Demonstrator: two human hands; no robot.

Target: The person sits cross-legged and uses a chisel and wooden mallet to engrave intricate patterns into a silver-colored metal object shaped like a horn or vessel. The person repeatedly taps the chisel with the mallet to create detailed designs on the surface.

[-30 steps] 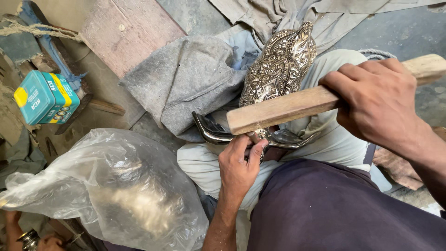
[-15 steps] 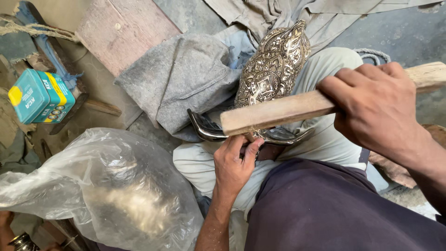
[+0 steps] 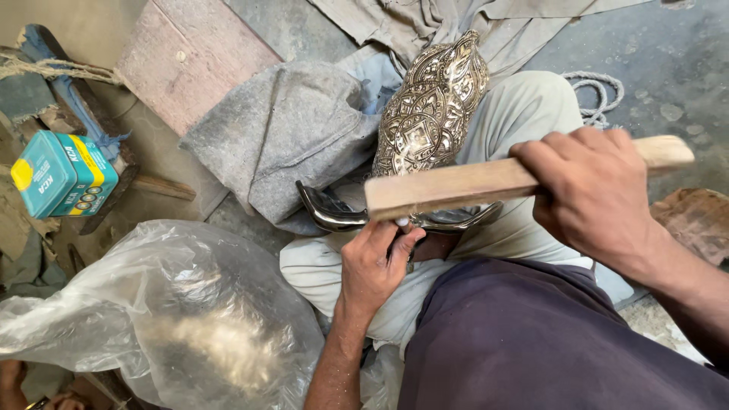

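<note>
Lap and knee carry the ornate, embossed silver-and-gold metal piece (image 3: 430, 114), its curved dark metal base (image 3: 334, 214) lying across my thigh. My left hand (image 3: 372, 266) is closed around something small just under that base; I cannot tell what. My right hand (image 3: 592, 193) grips a pale wooden stick (image 3: 463, 186) lying level over the piece. A crumpled grey felt cloth (image 3: 281, 140) lies beside it, a clear plastic bag (image 3: 182, 319) nearer me.

The wooden stick (image 3: 486, 182) has swung slightly rightward.

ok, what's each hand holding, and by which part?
Right hand grips the wooden stick near its far end. Left hand holds the ornate metal piece at its lower edge, beside the curved rim.
</note>
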